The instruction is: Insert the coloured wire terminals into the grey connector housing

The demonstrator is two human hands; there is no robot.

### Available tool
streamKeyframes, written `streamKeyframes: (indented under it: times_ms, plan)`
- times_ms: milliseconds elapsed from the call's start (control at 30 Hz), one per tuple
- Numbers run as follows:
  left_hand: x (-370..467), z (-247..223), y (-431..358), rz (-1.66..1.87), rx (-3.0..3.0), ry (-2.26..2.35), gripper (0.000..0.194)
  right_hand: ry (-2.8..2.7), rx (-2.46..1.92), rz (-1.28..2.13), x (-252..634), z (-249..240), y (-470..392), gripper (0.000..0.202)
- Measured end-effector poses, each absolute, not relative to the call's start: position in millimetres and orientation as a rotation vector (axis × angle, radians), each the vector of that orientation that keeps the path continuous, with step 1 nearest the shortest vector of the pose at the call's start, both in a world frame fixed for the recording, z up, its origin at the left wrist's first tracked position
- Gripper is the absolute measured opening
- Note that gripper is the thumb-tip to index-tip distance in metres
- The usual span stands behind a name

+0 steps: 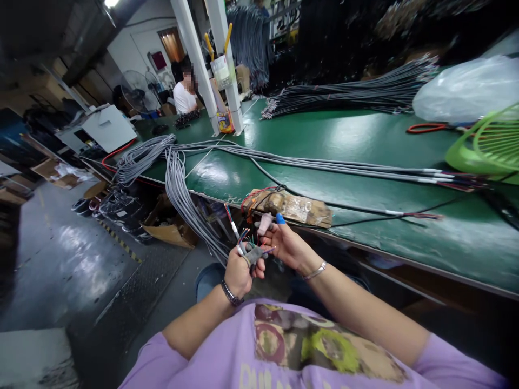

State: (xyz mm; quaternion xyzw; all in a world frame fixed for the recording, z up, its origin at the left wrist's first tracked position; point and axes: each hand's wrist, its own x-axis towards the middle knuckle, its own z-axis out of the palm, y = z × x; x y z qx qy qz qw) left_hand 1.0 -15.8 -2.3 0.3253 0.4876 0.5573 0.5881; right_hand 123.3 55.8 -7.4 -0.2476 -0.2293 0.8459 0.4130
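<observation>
My left hand (240, 273) is closed around the stripped end of a grey cable (235, 229), whose thin coloured wires (246, 237) fan out above the fingers. Grey wrapping covers one of its fingertips. Close on the right, my right hand (290, 246) has its thumb, with a blue finger cot (280, 218), raised apart from the fingers. A pale wrap (265, 223) covers one finger of that hand. Its lower fingers are near the wire tips; whether they touch is too small to tell. Behind both hands, a taped brown block (300, 208) lies at the bench edge.
Long grey cables (284, 156) run along the green bench (344, 138), and a looped bundle (178, 186) hangs over its edge. Farther back lie dark cables (348, 92), a plastic bag (466, 89) and a green fan (490, 143). White posts (198, 59) rise near a seated person (184, 97).
</observation>
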Motion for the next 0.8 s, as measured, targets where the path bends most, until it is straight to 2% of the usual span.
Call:
streamKeyframes:
  times_ms: [167,500,800]
  plan:
    - [1.0,2.3,-15.1,1.367,0.740,1.148,0.032,-0.652,-0.654,2.027,122.3,-9.4,56.0,0.024]
    - [4.2,5.4,-5.5,1.311,0.708,1.167,0.035,-0.640,-0.663,1.969,118.9,-10.4,57.4,0.035]
    - [5.5,0.9,-0.7,1.327,0.674,1.162,0.030,-0.518,-0.640,2.005,112.0,-10.4,62.1,0.033]
